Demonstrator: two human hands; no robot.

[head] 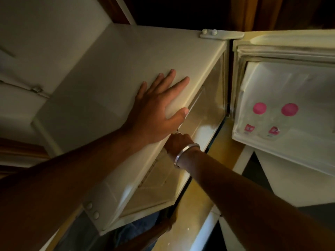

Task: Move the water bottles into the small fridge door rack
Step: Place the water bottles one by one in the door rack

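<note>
I look down on a small white fridge point(117, 69) whose door point(282, 49) is swung open to the right. Two water bottles with pink caps point(259, 108) point(289, 109) stand side by side in the door rack point(304, 140), their pink labels showing through its wall. My left hand point(157, 109) lies flat on the fridge top with the fingers spread, holding nothing. My right hand point(179, 142), a metal bangle on its wrist, reaches into the fridge opening below the top's front edge. Its fingers are hidden inside.
The dim fridge interior point(204, 109) shows a pale inner wall. White cabinet panels point(36, 42) stand to the left. A yellowish floor point(192, 211) lies below the door, and dark curtains point(272, 11) hang behind.
</note>
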